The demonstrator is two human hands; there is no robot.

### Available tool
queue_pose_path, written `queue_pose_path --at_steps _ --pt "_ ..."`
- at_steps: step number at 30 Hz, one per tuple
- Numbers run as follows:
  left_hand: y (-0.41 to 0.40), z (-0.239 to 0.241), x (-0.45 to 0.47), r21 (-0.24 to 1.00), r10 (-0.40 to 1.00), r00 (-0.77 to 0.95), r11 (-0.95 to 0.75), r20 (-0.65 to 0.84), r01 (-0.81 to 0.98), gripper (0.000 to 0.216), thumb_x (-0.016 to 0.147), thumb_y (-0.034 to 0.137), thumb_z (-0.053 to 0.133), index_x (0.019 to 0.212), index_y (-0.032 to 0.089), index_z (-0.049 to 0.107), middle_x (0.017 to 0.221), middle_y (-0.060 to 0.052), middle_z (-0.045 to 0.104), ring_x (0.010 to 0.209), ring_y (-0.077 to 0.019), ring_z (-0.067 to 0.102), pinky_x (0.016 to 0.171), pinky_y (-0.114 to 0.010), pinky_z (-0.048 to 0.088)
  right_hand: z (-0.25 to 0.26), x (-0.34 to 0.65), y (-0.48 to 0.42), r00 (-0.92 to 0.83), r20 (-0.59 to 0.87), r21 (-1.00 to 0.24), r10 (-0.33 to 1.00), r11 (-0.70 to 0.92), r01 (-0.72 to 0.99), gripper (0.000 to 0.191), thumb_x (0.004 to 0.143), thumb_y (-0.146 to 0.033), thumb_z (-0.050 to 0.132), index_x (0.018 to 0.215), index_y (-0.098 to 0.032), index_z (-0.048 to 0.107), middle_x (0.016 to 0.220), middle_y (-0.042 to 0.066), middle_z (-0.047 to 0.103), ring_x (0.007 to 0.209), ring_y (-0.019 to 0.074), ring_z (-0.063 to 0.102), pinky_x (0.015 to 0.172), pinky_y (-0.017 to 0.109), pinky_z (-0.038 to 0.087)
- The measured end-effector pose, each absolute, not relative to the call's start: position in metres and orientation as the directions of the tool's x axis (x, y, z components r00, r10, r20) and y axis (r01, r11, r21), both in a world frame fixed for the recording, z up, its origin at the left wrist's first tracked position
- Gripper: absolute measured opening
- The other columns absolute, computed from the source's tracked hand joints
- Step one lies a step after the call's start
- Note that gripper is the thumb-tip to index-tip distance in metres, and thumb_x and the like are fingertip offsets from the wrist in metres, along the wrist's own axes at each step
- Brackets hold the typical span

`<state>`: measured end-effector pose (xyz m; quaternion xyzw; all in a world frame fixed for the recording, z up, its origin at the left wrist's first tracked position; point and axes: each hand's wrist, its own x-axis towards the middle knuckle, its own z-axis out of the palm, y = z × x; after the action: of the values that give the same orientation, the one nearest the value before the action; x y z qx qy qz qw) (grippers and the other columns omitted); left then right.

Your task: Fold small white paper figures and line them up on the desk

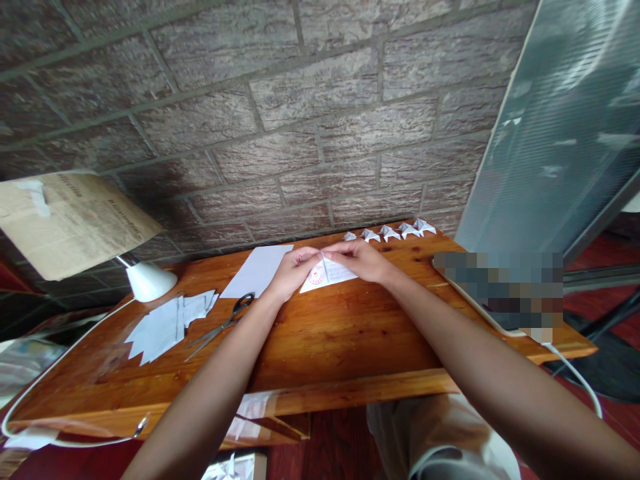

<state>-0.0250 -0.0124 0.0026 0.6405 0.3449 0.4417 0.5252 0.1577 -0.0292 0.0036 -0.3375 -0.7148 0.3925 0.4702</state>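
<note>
A white sheet of paper folded into a triangle (329, 273), with a red round stamp and printed lines on it, is between my hands over the wooden table. My left hand (295, 268) pinches it near its top point. Close beside, my right hand (361, 259) pinches the same top edge, the fingertips of both hands almost touching. A crease runs down the paper's middle. Scissors (223, 325) with black handles lie left of my left forearm. Just behind them is a blank white sheet (257, 271).
Several small folded paper shapes (390, 233) stand in a row along the wall. Cut paper pieces (163, 328) lie at left by a lamp (150, 281) with a paper shade. A blurred-out device (493, 293) with a white cable sits at right.
</note>
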Motion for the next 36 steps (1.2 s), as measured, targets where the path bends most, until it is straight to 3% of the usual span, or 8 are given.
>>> queue_pose_path --at_steps 11,18,26,36 --pt "-0.0069 -0.0036 -0.0238 0.937 0.882 0.33 -0.349 0.338 -0.025 0.028 0.067 0.037 0.076 0.086 0.016 0.071 0.086 -0.004 0.072 0.079 -0.017 0.063 0.074 -0.027 0.046 0.0031 0.1564 -0.0299 -0.275 0.405 -0.883 0.872 0.451 0.132 0.039 0.076 -0.04 0.068 0.104 -0.013 0.07 0.082 0.004 0.073 0.067 0.0136 0.062 0.063 0.024 0.045" --pt "-0.0059 -0.0039 -0.0246 0.976 0.913 0.348 -0.178 0.211 -0.124 0.029 0.063 0.035 0.079 0.084 0.016 0.073 0.077 -0.003 0.072 0.067 -0.0131 0.061 0.065 -0.025 0.044 0.0008 0.1558 -0.0267 -0.283 0.373 -0.904 0.883 0.415 0.105 0.038 0.073 -0.044 0.07 0.095 -0.014 0.072 0.091 0.006 0.074 0.078 0.0167 0.065 0.074 0.028 0.048" --pt "-0.0041 -0.004 -0.0234 0.974 0.926 0.36 -0.035 0.116 -0.224 0.033 0.059 0.032 0.082 0.085 0.015 0.074 0.079 -0.005 0.072 0.071 -0.0149 0.063 0.072 -0.028 0.046 0.0033 0.1563 -0.029 -0.277 0.307 -0.944 0.911 0.328 0.035 0.039 0.066 -0.041 0.075 0.092 -0.012 0.073 0.091 0.006 0.074 0.077 0.0163 0.065 0.077 0.031 0.049" --pt "-0.0094 0.0014 -0.0281 0.944 0.874 0.384 -0.33 0.297 0.022 0.034 0.067 0.043 0.075 0.087 0.015 0.074 0.086 -0.007 0.073 0.076 -0.0181 0.065 0.07 -0.028 0.047 0.0028 0.1558 -0.0299 -0.328 0.313 -0.936 0.891 0.348 0.055 0.038 0.069 -0.043 0.073 0.091 -0.013 0.074 0.088 0.005 0.075 0.08 0.018 0.066 0.081 0.033 0.049"
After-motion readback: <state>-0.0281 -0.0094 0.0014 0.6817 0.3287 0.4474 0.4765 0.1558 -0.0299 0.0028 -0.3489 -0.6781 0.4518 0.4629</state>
